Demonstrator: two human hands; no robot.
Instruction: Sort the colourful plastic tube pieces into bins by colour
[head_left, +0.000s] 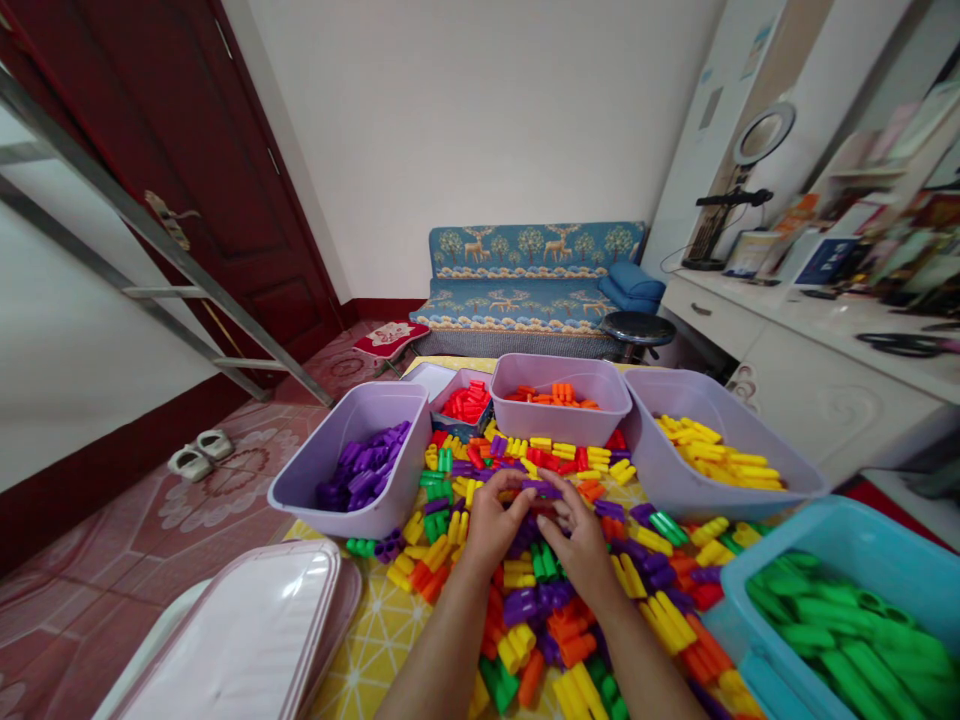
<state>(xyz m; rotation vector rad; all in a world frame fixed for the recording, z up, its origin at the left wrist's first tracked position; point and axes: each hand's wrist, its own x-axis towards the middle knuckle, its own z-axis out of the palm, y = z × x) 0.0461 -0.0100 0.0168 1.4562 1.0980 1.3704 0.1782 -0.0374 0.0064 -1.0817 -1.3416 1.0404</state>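
Note:
My left hand (496,518) and my right hand (579,540) meet over the middle of the table, fingers curled towards each other. Between their fingertips is a purple plastic tube piece (541,489), which both appear to grip; part of it is hidden by the fingers. Under and around the hands lie many loose tube-shaped pieces in yellow, orange, green, red and purple, some joined side by side. Purple pieces (367,465) fill the bottom of a lilac bin (289,490) on the left. Orange pieces (559,395) lie in a lilac bin (562,425) straight ahead.
Red pieces (466,402) sit in a small box at the back. Yellow pieces (720,455) are in another lilac bin (652,480), green ones (847,625) in a blue bin (757,600). Pale lids (247,630) stack front left. Beyond stand a sofa (517,290) and a ladder (180,250).

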